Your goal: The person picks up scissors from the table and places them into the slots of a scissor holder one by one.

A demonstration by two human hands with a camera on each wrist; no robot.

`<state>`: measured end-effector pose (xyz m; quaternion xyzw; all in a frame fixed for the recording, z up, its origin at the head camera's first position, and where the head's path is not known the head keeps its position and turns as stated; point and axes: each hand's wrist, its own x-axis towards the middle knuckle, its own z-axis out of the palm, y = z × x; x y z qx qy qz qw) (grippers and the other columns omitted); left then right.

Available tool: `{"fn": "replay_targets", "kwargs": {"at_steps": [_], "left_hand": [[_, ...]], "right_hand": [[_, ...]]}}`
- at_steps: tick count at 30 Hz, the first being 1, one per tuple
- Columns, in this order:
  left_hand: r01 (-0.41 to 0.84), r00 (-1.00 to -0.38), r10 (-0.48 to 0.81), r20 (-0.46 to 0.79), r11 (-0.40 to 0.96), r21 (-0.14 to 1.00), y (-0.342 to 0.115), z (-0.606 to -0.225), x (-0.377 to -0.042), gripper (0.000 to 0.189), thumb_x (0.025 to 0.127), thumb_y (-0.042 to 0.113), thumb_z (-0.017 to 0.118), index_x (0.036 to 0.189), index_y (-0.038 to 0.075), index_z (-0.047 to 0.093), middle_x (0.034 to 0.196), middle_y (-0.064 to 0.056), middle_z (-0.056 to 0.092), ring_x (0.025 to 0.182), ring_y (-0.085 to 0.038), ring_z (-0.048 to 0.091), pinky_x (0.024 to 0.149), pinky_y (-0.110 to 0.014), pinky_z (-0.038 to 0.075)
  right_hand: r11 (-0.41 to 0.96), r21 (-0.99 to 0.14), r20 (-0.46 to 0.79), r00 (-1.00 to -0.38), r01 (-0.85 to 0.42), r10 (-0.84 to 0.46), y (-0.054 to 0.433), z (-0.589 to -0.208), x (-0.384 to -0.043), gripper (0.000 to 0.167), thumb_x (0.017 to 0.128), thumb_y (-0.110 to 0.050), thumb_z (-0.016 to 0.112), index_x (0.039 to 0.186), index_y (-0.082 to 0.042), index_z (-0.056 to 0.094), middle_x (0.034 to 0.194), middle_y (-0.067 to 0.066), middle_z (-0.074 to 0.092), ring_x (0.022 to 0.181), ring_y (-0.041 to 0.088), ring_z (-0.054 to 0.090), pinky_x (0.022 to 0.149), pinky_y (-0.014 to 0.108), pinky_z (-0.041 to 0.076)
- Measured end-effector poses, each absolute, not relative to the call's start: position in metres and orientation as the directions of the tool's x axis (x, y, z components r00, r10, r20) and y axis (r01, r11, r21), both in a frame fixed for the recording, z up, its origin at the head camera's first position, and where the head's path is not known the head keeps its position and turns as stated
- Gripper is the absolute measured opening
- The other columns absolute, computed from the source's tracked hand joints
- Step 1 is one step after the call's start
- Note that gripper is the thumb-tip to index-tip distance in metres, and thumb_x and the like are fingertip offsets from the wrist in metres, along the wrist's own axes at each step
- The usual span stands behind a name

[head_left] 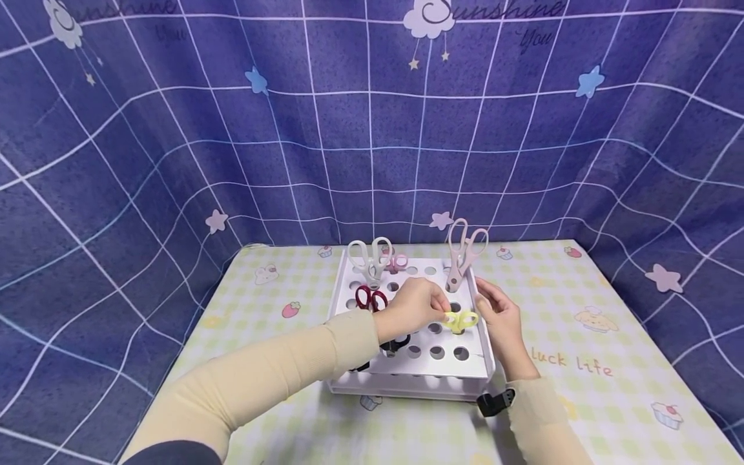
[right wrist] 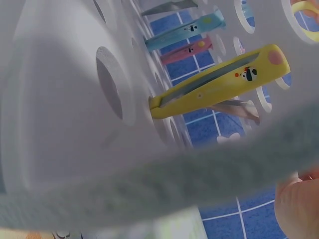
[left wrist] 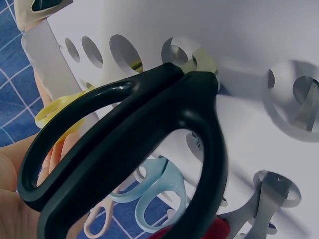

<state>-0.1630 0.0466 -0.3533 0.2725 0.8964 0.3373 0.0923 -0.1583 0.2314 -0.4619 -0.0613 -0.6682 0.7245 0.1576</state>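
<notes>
With its fingertips, my left hand (head_left: 415,302) pinches the left finger loop of small yellow scissors (head_left: 462,321), which sit point-down in a hole of a white rack (head_left: 415,367). Below the rack's top plate, the right wrist view shows their yellow blade cover (right wrist: 224,82), its tip at a hole in the lower plate. My right hand (head_left: 504,326) rests against the rack's right side with fingers extended. Black-handled scissors (left wrist: 134,134) loom close in the left wrist view. Dark red scissors (head_left: 371,298) stand by my left wrist.
White scissors (head_left: 371,258), small pink scissors (head_left: 396,263) and tall pale pink scissors (head_left: 462,258) stand in the rack's back part. Light blue scissors (left wrist: 159,191) show in the left wrist view. A checked tablecloth (head_left: 581,290) surrounds the rack; a blue curtain (head_left: 395,161) hangs behind.
</notes>
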Motion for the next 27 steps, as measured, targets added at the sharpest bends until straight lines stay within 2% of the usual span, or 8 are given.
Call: {"fn": "replay_targets", "kwargs": {"at_steps": [3, 27], "left_hand": [[0.419, -0.841, 0.541, 0.017, 0.631, 0.652, 0.0453, -0.3556, -0.1633, 0.005, 0.078, 0.007, 0.078, 0.08, 0.009, 0.074, 0.072, -0.001, 0.072, 0.061, 0.0, 0.055, 0.063, -0.015, 0.044], [0.409, -0.842, 0.539, 0.011, 0.625, 0.665, 0.0502, -0.3619, -0.1648, 0.01, 0.074, 0.004, 0.081, 0.076, 0.008, 0.073, 0.07, -0.002, 0.072, 0.058, 0.001, 0.054, 0.059, -0.013, 0.044]], "right_hand": [[-0.055, -0.987, 0.127, -0.947, -0.149, 0.295, 0.2302, -0.4623, -0.1594, 0.038, 0.096, -0.001, 0.052, 0.134, 0.001, 0.054, 0.137, 0.023, 0.053, 0.109, -0.002, 0.057, 0.093, 0.008, 0.046], [-0.028, -0.987, 0.142, -0.947, -0.157, 0.288, 0.2335, -0.4639, -0.1586, 0.038, 0.097, -0.003, 0.052, 0.135, -0.001, 0.054, 0.138, 0.02, 0.054, 0.11, -0.002, 0.056, 0.093, 0.007, 0.045]]}}
